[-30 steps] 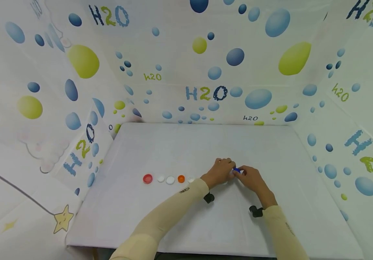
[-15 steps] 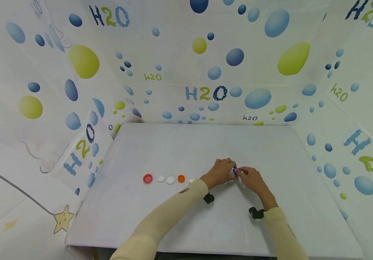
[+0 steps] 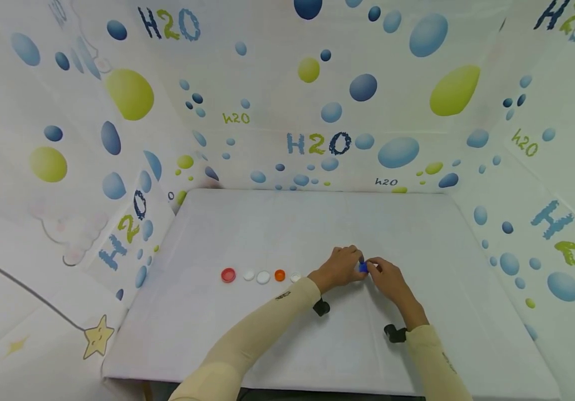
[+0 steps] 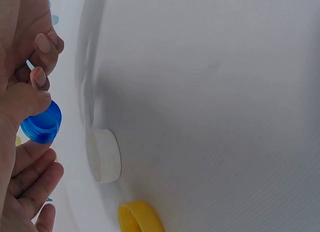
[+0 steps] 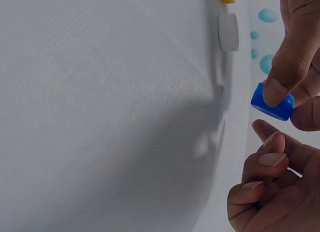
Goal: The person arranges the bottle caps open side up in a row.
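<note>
A blue bottle cap (image 3: 364, 268) is held up above the table between my two hands. In the left wrist view, the thumb of my left hand (image 4: 22, 109) pinches the cap from above, with its open hollow side in sight. The other left fingers spread below it. My right hand (image 3: 386, 274) is close beside the cap. The right wrist view shows this right hand (image 5: 275, 177) with its index finger stretched toward the cap and the other fingers loosely curled, gripping nothing. A white cap (image 4: 105, 156) and a yellow cap (image 4: 140, 218) rest on the cloth nearby.
A row of caps lies on the white-covered table (image 3: 287, 223): a red cap (image 3: 228, 275), several white ones, including one (image 3: 263, 277), and an orange cap (image 3: 279, 275). My left forearm (image 3: 267, 317) reaches across in front of the row. Patterned walls stand behind and beside the table.
The blue cap has turned and dropped slightly between the hands, showing more of its blue. My right fingers have shifted against it; the row of caps has stayed in place.
</note>
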`<move>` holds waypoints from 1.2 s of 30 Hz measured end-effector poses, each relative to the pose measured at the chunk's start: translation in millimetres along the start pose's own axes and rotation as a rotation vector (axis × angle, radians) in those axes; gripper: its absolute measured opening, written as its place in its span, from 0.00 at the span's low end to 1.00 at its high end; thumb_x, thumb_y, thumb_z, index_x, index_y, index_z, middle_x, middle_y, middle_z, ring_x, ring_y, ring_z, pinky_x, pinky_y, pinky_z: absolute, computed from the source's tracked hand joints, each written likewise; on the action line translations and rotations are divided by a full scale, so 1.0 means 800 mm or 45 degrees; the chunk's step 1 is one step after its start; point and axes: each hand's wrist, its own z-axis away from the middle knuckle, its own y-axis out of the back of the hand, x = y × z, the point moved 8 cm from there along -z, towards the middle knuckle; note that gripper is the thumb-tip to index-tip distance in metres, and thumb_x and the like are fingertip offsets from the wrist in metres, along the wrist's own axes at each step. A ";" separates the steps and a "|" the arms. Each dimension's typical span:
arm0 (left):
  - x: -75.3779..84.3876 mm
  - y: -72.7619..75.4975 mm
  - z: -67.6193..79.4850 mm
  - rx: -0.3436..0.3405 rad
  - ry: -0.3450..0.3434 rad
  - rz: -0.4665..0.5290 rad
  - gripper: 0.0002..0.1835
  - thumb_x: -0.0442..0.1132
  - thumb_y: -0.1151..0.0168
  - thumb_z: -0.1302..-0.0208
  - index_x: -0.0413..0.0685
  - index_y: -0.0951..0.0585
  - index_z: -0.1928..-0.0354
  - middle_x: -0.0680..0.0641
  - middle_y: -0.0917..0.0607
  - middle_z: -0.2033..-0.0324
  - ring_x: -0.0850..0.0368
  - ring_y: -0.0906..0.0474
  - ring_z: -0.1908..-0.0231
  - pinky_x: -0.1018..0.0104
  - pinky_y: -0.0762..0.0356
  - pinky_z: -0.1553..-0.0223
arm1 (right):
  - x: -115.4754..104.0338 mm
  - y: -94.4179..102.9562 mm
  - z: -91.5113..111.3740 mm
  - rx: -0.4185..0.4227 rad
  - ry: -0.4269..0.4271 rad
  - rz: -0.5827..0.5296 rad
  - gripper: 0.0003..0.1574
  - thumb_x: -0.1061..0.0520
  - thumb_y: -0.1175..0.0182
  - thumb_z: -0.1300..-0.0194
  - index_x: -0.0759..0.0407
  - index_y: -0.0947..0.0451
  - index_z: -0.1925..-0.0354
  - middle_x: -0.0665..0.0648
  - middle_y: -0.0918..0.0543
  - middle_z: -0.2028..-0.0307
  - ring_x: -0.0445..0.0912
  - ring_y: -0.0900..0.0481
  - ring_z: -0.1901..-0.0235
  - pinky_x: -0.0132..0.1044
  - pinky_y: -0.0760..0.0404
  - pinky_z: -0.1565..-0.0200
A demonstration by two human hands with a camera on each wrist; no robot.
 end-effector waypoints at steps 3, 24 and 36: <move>0.003 0.000 0.001 -0.028 -0.003 -0.016 0.21 0.57 0.34 0.27 0.53 0.17 0.43 0.53 0.17 0.45 0.60 0.23 0.41 0.57 0.29 0.37 | -0.001 0.001 0.003 0.019 0.035 0.013 0.22 0.54 0.48 0.18 0.67 0.21 0.38 0.58 0.20 0.65 0.47 0.27 0.68 0.39 0.29 0.66; 0.018 -0.007 0.008 -0.083 -0.069 -0.141 0.19 0.56 0.33 0.29 0.55 0.19 0.46 0.56 0.19 0.50 0.61 0.21 0.48 0.55 0.30 0.34 | 0.002 -0.004 0.017 0.011 0.182 0.049 0.21 0.55 0.36 0.24 0.68 0.19 0.40 0.57 0.24 0.65 0.46 0.29 0.67 0.35 0.29 0.67; 0.021 -0.016 0.009 -0.116 -0.068 -0.172 0.19 0.58 0.35 0.27 0.55 0.17 0.46 0.56 0.19 0.50 0.62 0.21 0.48 0.58 0.29 0.35 | 0.006 -0.008 0.023 -0.068 0.188 0.064 0.19 0.57 0.35 0.25 0.69 0.18 0.42 0.58 0.20 0.63 0.48 0.22 0.62 0.38 0.24 0.61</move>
